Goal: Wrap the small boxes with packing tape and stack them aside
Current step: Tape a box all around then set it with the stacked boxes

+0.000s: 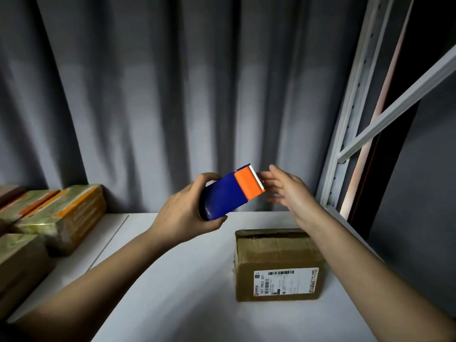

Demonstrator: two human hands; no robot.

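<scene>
The left hand (pixel 187 213) grips the tape dispenser (pixel 229 191) aloft, blade toward the right hand (pixel 283 188), whose loose fingers hold nothing, probably seeking the tape end. The cardboard box (pixel 278 265) waits near the worktop's (pixel 172 280) right edge.

Head-worn view, facing forward-down, near table (pixel 187 280)

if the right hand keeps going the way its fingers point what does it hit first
Most likely the serrated orange end of the tape dispenser; the right hand has its fingertips beside the teeth, though motion blur hides any contact.
</scene>
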